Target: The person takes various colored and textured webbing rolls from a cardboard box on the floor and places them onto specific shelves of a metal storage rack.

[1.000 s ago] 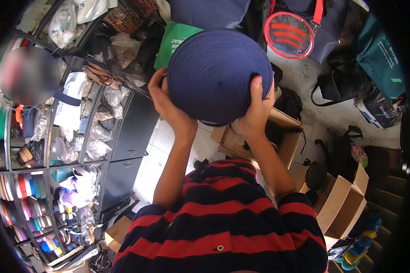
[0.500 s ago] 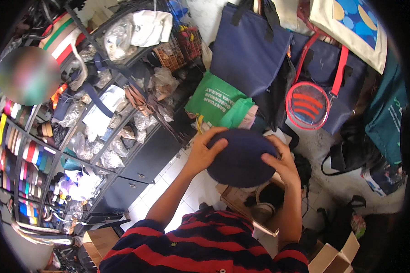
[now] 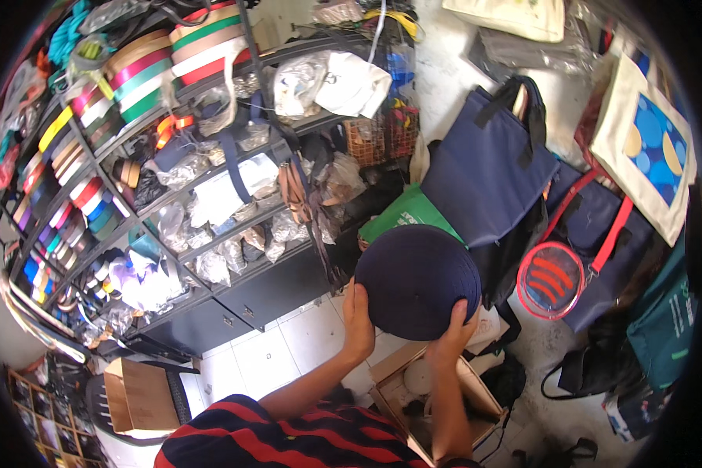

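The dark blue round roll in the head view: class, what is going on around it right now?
A person in a red and dark striped shirt holds a dark blue round roll up with both hands: the left hand on its left edge, the right hand at its lower right. Below it an open cardboard box sits on the floor. Shelves packed with coloured tape rolls stand left; navy bags lean right.

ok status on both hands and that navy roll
Left hand and right hand both grip the navy webbing roll, held up flat side on. Open cardboard box below it. Nothing between hands and roll.
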The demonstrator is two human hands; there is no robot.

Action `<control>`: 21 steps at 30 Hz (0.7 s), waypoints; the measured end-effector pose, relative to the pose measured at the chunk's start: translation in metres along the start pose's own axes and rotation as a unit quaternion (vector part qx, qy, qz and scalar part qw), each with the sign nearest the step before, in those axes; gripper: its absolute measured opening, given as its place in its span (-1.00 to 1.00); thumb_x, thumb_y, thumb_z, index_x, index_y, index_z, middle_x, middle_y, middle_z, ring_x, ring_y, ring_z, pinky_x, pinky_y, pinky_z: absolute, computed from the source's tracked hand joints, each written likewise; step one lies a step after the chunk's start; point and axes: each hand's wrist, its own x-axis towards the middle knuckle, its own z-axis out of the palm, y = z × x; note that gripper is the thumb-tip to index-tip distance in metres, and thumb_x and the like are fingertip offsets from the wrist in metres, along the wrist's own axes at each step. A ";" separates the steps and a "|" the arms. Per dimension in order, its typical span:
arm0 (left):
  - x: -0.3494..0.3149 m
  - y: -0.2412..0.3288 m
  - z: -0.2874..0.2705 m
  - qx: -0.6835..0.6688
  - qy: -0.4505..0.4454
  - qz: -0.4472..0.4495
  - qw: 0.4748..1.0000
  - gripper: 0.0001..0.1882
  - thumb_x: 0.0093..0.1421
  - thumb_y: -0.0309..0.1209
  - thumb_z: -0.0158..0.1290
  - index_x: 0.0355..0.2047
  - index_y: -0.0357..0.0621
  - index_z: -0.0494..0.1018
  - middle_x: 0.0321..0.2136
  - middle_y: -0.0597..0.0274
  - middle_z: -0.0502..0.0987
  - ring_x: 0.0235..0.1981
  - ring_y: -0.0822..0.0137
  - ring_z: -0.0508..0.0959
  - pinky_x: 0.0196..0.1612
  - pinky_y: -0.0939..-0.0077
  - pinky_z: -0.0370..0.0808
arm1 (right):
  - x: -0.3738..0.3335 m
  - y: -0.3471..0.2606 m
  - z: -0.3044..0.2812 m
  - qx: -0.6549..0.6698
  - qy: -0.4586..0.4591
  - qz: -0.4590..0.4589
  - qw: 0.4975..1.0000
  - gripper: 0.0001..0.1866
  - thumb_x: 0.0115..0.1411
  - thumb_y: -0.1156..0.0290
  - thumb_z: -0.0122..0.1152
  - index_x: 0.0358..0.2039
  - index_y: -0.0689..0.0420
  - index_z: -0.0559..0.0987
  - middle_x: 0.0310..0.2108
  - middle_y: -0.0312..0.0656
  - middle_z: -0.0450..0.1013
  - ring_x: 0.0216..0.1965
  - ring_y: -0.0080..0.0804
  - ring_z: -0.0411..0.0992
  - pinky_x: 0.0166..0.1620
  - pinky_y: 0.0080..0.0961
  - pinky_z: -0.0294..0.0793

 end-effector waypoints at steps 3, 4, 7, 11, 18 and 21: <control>0.009 0.008 -0.017 -0.029 0.078 -0.029 0.996 -0.40 0.33 0.05 -0.28 0.05 -0.27 0.25 -0.04 0.09 0.38 -0.07 0.30 0.44 0.03 0.43 0.36 | -0.021 0.018 0.036 0.099 0.035 0.087 0.991 -0.35 0.20 0.27 0.11 0.24 0.16 0.12 0.14 -0.09 0.18 0.11 -0.29 0.22 0.10 -0.37 0.27; 0.013 0.015 -0.026 -0.041 0.108 -0.034 0.993 -0.40 0.32 0.05 -0.27 0.03 -0.27 0.26 -0.04 0.08 0.38 -0.08 0.30 0.44 -0.01 0.43 0.39 | -0.025 0.028 0.035 0.078 -0.011 0.090 0.993 -0.33 0.18 0.28 0.13 0.24 0.17 0.12 0.13 -0.09 0.19 0.10 -0.29 0.22 0.10 -0.38 0.27; 0.036 0.047 -0.060 0.026 0.108 0.011 0.994 -0.55 0.35 -0.11 -0.21 -0.19 -0.30 0.43 -0.31 0.27 0.45 -0.27 0.49 0.39 -0.14 0.60 0.32 | -0.022 0.031 0.045 0.037 -0.171 0.085 0.981 -0.27 0.08 0.36 0.21 0.21 0.30 0.12 0.07 -0.02 0.25 0.07 -0.31 0.23 0.12 -0.44 0.22; 0.047 0.093 -0.106 0.157 0.033 0.048 0.986 -0.61 0.34 -0.19 -0.18 -0.26 -0.32 0.45 -0.40 0.31 0.46 -0.32 0.54 0.37 -0.18 0.64 0.30 | 0.000 0.018 0.079 0.050 -0.307 0.138 0.940 -0.49 0.05 0.44 0.24 0.01 0.29 0.33 -0.08 -0.11 0.40 -0.10 -0.43 0.37 0.01 -0.51 0.31; 0.042 0.140 -0.186 0.185 0.090 0.088 0.975 -0.52 0.36 -0.15 -0.31 -0.13 -0.36 0.41 -0.24 0.16 0.48 -0.16 0.42 0.40 -0.02 0.54 0.27 | -0.039 0.054 0.183 0.003 -0.324 0.164 0.932 -0.51 0.06 0.46 0.28 0.00 0.30 0.37 -0.18 -0.16 0.43 -0.18 -0.45 0.40 -0.06 -0.53 0.40; 0.044 0.153 -0.221 0.134 0.177 0.136 0.965 -0.47 0.36 -0.11 -0.38 -0.06 -0.37 0.35 -0.15 0.08 0.45 -0.08 0.34 0.38 0.05 0.49 0.23 | -0.080 0.082 0.232 0.097 -0.220 0.238 0.941 -0.45 0.10 0.41 0.26 0.07 0.28 0.30 -0.08 -0.13 0.37 -0.10 -0.42 0.37 -0.03 -0.49 0.40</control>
